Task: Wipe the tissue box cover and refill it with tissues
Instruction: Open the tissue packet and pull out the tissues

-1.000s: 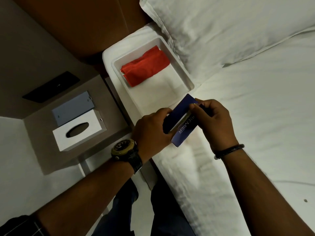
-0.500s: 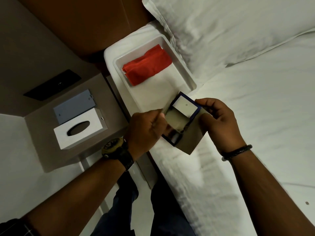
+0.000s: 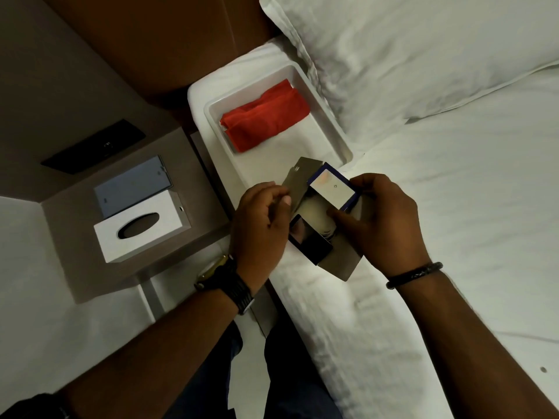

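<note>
A dark blue cardboard tissue pack (image 3: 331,192) is held over the bed's edge with its flaps folded out and white tissues showing inside. My left hand (image 3: 260,225) pinches a grey flap on its left side. My right hand (image 3: 381,222) grips the pack's right side, thumb pressed into the opening. The white tissue box cover (image 3: 142,226) with an oval slot sits on the bedside table at the left, apart from both hands. A folded red cloth (image 3: 266,116) lies in a white tray (image 3: 329,122) on the bed.
A pale blue flat box (image 3: 131,184) lies behind the cover on the bedside table (image 3: 193,164). A dark panel (image 3: 93,146) sits on the wall. A white pillow (image 3: 408,49) and white bedding (image 3: 453,237) fill the right side.
The closed blue pack has been opened: its flaps are now spread out and the tissues inside show. My left hand has moved to the left flap; my right thumb is in the opening.
</note>
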Motion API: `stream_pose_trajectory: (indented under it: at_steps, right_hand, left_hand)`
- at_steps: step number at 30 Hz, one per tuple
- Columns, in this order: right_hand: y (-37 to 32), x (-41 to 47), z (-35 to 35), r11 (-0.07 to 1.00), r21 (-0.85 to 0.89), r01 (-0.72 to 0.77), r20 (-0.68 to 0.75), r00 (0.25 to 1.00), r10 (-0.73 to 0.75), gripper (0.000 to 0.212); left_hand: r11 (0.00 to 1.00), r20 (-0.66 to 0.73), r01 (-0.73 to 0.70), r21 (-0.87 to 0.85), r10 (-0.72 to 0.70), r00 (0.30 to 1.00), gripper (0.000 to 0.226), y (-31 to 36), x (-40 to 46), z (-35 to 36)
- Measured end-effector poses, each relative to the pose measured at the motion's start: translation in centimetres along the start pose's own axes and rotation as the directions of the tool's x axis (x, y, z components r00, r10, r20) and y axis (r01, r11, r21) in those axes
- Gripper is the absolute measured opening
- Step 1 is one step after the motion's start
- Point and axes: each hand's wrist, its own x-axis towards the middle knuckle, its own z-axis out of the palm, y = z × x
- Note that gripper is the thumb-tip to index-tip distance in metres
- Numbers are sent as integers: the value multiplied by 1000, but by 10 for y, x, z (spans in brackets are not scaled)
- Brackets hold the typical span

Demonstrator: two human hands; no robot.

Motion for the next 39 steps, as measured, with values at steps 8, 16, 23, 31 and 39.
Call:
stream_pose_trajectory:
  at_steps: [8,16,23,31,39]
  right_hand:
    - [-3,4,-3,984,178,-24,-98,994,42,18]
    - [11,10,-6,932,265,-249,-153,943,295,32]
    - [8,15,-3,854,359,-375,-152,880,450,29]
    - [-2,-4,23,632,640,-437,-196,702,685,35]
    - [-7,-8,2,977,-20,-212,-328,924,194,69]
  left_hand:
    - [961,129,270,-67,-260,957,48,15,-2,10]
    - [928,333,227,-295,-123,935,56,1,-9,-4]
    - [978,223,-2,-208,49,973,58,-25,-22,15]
    - [971,235,-135,-198,181,955,70,-23,-1,18]
    - [983,538,-69,-169,150,829,120,-38,2,27]
